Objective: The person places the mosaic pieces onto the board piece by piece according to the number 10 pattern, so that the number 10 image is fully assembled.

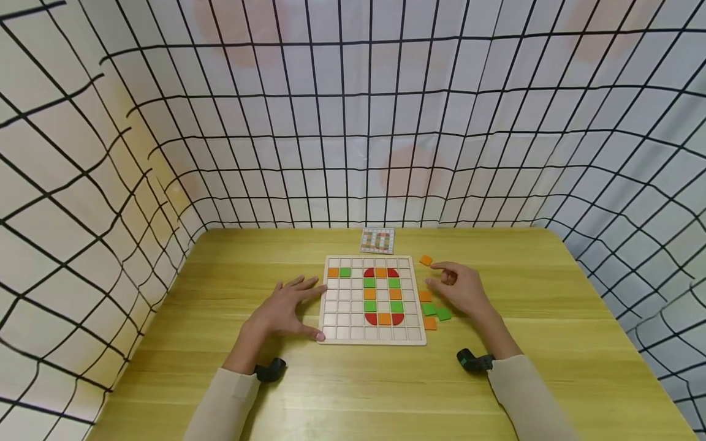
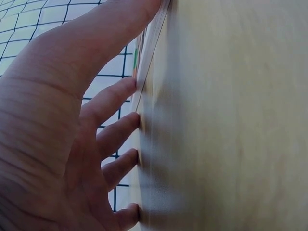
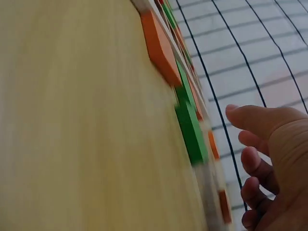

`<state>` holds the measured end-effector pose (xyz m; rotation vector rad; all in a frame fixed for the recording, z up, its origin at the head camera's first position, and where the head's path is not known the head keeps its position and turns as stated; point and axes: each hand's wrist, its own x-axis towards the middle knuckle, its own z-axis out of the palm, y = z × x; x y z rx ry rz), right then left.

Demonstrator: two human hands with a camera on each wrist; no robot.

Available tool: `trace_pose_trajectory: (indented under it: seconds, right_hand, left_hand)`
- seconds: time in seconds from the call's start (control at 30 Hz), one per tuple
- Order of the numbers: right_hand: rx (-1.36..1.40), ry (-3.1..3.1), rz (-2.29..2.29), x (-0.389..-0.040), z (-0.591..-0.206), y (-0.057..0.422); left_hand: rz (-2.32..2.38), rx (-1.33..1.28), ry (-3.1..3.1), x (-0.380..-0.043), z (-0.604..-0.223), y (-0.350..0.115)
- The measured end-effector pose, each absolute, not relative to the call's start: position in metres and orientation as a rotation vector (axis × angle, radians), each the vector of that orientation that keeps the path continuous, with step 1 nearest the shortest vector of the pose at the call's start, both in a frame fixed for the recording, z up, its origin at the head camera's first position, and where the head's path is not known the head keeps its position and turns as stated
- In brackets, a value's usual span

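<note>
A square wooden grid board (image 1: 344, 311) lies flat on the table. Set in its grid are red, orange and green pieces forming a closed ring (image 1: 384, 319), plus an orange tile (image 1: 333, 272) and a green tile (image 1: 344, 272) at upper left. Fingers spread, my left hand (image 1: 282, 309) rests at the board's left side, thumb at the near corner and index finger at the edge. My right hand (image 1: 463, 289) is over the table right of the board, thumb and index finger apart with nothing between them. Its index fingertip is close to a loose orange tile (image 1: 426, 260).
Against the board's right edge lie several loose tiles, among them a green tile (image 3: 192, 132) and an orange tile (image 3: 160, 48). A small printed pattern card (image 1: 377, 241) is behind the board. Black grid netting (image 1: 353, 122) before white sheeting surrounds the wooden table (image 1: 353, 392).
</note>
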<state>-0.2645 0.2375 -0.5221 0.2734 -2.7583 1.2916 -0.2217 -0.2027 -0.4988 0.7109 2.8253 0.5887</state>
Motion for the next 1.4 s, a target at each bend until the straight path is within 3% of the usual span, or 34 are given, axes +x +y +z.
trace_pose_trajectory:
  seconds: [0.5, 1.4]
  right_hand:
    - [0.136, -2.856, 1.067, -0.259, -0.531, 0.295]
    - [0.171, -2.864, 1.053, -0.261, -0.528, 0.31]
  left_hand:
    - [0.573, 0.707, 2.823, -0.224, -0.502, -0.203]
    - [0.597, 0.705, 2.809, -0.222, -0.502, -0.205]
